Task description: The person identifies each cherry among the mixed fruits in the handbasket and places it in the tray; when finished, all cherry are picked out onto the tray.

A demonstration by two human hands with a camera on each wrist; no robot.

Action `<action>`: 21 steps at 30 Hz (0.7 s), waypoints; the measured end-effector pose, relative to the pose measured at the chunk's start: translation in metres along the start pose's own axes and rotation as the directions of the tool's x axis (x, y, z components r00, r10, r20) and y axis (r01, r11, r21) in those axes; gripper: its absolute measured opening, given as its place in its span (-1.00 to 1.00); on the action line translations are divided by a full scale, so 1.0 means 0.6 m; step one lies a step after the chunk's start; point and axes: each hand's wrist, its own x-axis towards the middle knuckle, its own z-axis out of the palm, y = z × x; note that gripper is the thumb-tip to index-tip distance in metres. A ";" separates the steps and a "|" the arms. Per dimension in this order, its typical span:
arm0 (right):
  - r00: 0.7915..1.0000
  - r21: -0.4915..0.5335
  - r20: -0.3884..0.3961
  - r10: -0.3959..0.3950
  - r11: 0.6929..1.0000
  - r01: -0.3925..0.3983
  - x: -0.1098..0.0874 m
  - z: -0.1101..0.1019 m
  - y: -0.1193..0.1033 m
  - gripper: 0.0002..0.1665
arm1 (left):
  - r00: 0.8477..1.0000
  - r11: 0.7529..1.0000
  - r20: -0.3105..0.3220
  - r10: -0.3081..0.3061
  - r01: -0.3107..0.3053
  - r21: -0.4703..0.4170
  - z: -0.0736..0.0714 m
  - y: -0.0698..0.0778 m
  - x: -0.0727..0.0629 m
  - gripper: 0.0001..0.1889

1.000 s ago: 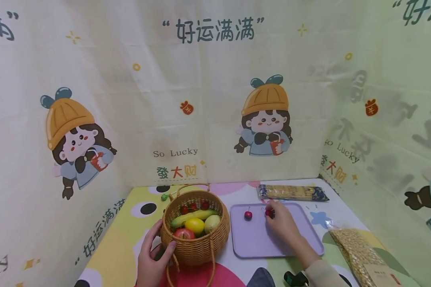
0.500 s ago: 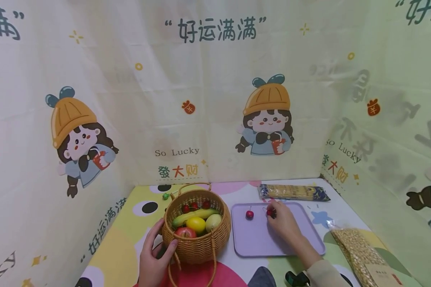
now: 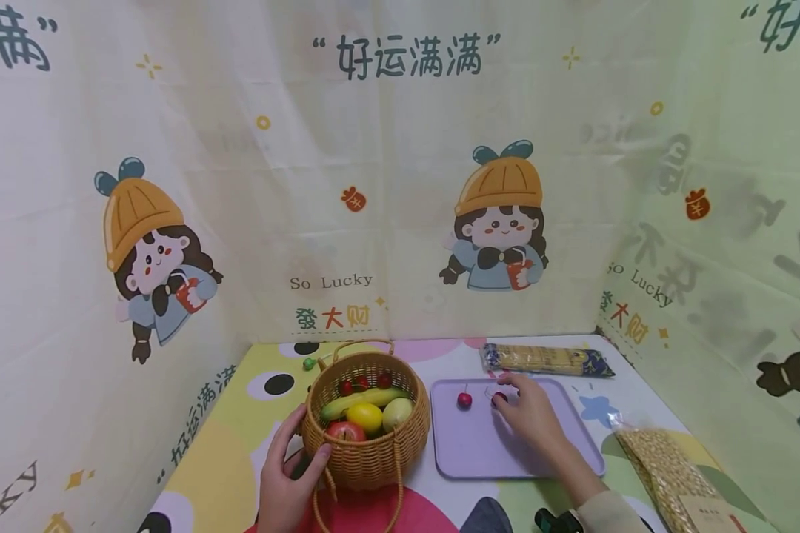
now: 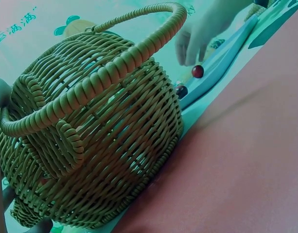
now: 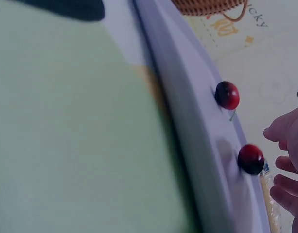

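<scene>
In the head view my left hand [image 3: 290, 474] holds the side of a round wicker basket [image 3: 376, 465], thumb at the front. Inside lie a long yellow-green fruit [image 3: 360, 403], a lemon [image 3: 364, 418], a red apple [image 3: 345, 431], a pale round fruit [image 3: 397, 414] and several cherries [image 3: 383, 380]. My right hand [image 3: 533, 414] hovers over a purple tray [image 3: 467, 451], fingers parted close to a dark red cherry [image 3: 499, 398]. Another cherry [image 3: 464, 400] sits to its left. The right wrist view shows the fingers [image 5: 287, 128] apart from the nearer cherry [image 5: 251, 159].
A bag of noodle-like sticks [image 3: 547, 359] lies behind the tray. To the right is a clear bag of pale beans or kernels [image 3: 667, 466]. A small green item [image 3: 309, 363] sits behind the basket, whose rope handle [image 3: 400, 496] hangs down in front.
My right fingers have loosened from the cherry they pinched, and it now rests on the tray, more exposed. My left hand still holds the basket. The head view has shifted slightly.
</scene>
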 end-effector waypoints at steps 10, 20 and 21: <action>0.985 0.077 0.021 -0.169 0.983 0.167 0.020 -0.006 -0.088 -0.61 | 1.000 1.000 -0.005 0.006 -0.007 -0.018 0.001 0.004 -0.001 -0.23; 0.944 0.149 0.104 -0.314 0.943 0.297 0.049 -0.014 -0.233 -0.64 | 1.000 1.000 0.005 0.000 0.000 -0.019 -0.002 0.007 -0.003 -0.23; 0.935 0.157 0.125 -0.331 0.937 0.311 0.052 -0.012 -0.247 -0.64 | 1.000 1.000 0.007 0.000 0.000 -0.017 -0.002 0.007 -0.003 -0.23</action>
